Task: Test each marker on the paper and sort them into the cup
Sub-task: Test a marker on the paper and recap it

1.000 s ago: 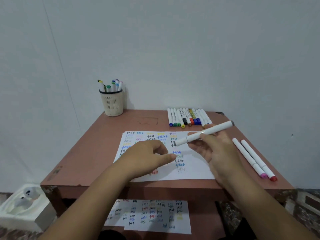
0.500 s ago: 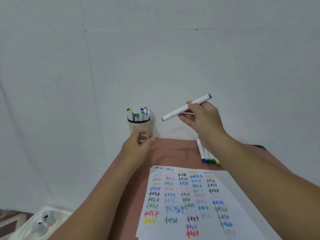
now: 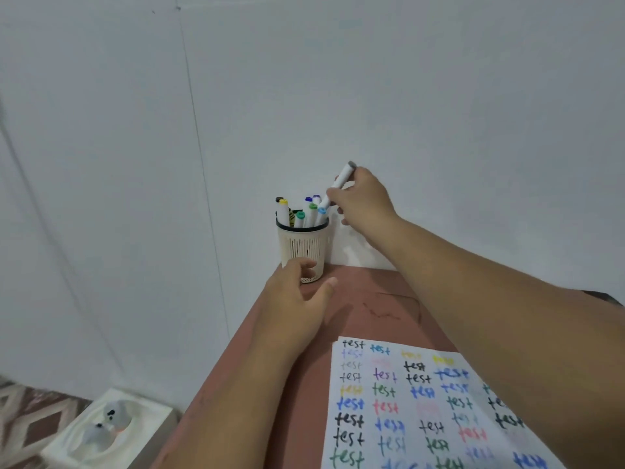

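Marker (image 3: 339,183) in the right hand (image 3: 361,199) has been carried away from the paper (image 3: 426,406) and is now held tilted over the cup (image 3: 302,247), its lower end just at the caps of the markers already standing inside. A second ago it was held level above the sheet; half a second ago it was raised in the air to the right of the cup. The grip of the right hand is a pinch of the fingers around the white barrel. The left hand (image 3: 296,301), which before was resting on the paper, has been moved forward to the foot of the cup, with fingers loosely curved around its base; whether they really touch the basket wall cannot be told with certainty. It is judged that the testing of this marker is finished and the sorting step is nearly completed: only the release into the cup is left. The cup stands at the far corner of the table (image 3: 368,301), near the wall.
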`<state>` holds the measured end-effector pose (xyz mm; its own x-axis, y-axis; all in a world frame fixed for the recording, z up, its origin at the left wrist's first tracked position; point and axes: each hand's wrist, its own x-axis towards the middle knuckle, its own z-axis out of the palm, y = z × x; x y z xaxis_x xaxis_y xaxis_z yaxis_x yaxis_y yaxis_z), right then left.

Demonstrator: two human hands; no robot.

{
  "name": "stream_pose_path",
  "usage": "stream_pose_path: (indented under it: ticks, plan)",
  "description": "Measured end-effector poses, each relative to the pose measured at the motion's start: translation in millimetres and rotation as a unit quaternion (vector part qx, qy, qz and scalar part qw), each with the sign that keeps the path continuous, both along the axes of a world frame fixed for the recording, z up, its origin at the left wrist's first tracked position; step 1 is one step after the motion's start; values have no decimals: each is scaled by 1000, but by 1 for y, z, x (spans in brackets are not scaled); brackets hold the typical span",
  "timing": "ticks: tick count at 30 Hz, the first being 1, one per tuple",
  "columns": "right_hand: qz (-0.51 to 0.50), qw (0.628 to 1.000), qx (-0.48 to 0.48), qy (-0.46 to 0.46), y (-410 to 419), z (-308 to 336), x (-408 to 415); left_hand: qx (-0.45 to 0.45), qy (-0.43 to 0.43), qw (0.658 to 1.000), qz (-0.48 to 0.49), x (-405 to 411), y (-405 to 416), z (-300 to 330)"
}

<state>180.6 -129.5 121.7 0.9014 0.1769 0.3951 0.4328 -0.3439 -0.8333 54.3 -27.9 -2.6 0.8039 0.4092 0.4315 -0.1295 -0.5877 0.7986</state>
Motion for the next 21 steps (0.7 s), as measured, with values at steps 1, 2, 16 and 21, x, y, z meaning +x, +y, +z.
stream_pose_path:
  ticks: [1,2,16,21]
  plan:
    - [4,1000,-17,2,4,-4,3,4,3,1000,-1,1,-1,-1]
    - [5,1000,-27,0,7,-8,6,8,5,1000,-2,1,-1,-2]
    - [45,992,-66,97,18,-16,6,48,42,998,-25,-2,-5,-3]
    - [18,995,-52,79,22,-20,10,57,42,997,-30,-2,-5,-2]
